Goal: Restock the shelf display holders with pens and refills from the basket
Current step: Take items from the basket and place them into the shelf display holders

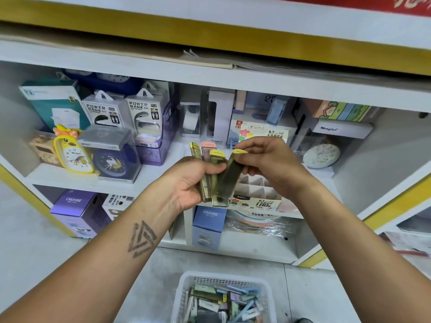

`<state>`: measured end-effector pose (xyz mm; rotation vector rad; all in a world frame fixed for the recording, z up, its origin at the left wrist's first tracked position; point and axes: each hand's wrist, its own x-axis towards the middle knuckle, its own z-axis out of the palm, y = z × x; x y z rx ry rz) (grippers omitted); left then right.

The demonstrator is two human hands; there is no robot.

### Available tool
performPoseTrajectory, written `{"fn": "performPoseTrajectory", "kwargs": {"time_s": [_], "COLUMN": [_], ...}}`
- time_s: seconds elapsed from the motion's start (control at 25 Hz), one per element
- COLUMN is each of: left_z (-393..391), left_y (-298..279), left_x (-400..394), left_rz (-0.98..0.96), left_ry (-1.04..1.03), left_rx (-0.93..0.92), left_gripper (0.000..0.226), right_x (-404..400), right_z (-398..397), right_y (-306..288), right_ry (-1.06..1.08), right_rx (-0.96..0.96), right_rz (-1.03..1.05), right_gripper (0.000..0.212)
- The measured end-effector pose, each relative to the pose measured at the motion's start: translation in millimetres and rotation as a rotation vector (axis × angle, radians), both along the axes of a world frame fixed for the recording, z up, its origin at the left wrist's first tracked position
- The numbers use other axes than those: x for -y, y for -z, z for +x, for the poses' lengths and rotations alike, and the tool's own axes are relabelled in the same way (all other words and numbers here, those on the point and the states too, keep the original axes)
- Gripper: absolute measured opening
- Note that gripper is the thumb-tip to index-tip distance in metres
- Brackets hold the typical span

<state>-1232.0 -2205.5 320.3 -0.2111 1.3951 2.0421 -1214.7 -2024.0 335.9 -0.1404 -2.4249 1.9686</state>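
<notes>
Head view | left fingers [211, 170] wrap refill cases [205, 173] | right fingers [250, 148] pinch yellow-capped case [231, 178]

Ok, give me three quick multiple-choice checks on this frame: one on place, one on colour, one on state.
1. Where is the white basket?
A. On the floor below the hands
B. On the top shelf
C. Inside the display holder

2. What colour is the cap of the refill case that the right hand pinches?
A. Blue
B. Yellow
C. Black

3. What is the left hand doing?
A. Hanging idle
B. Pressing flat on the shelf
C. Gripping several cases

Answers: 1 A, it sits at the bottom of the view; 2 B, the cap shows yellow; 3 C, fingers curl round a fanned bunch.
</notes>
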Motion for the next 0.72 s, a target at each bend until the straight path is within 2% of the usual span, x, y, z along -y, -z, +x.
{"fn": "performPoseTrajectory", "kwargs": {"time_s": [0.08, 0.2, 0.4, 0.56, 0.72], "left_z": [-1, -1, -3, -2, -1], "left_y": [0, 0, 0, 2, 2], "left_x": [-1, -1, 0, 0, 1], "left_rz": [-0.012, -0.05, -0.016, -0.003, -0.002], "left_ry": [-0.008, -0.009, -0.031, -0.002, 0.059], "left_rx": [0.011, 0.017, 0.053, 0.083, 0.047], "left_gripper": [0.012, 0.006, 0.014, 0.017, 0.02], "right_x": [-8, -26, -35, -27, -23], "right_z": [2, 7, 7, -4, -7], "right_y": [-7, -14, -10, 3, 12], "right_ry": [0.057, 0.115, 0.124, 0.135, 0.134], "right_rx": [-0.02, -0.091, -0.126, -0.291, -0.497], "right_rz": [-0.017, 0.088, 0.22, 0.534, 0.803], "right_gripper": [0.014, 0.008, 0.014, 0.022, 0.017]}}
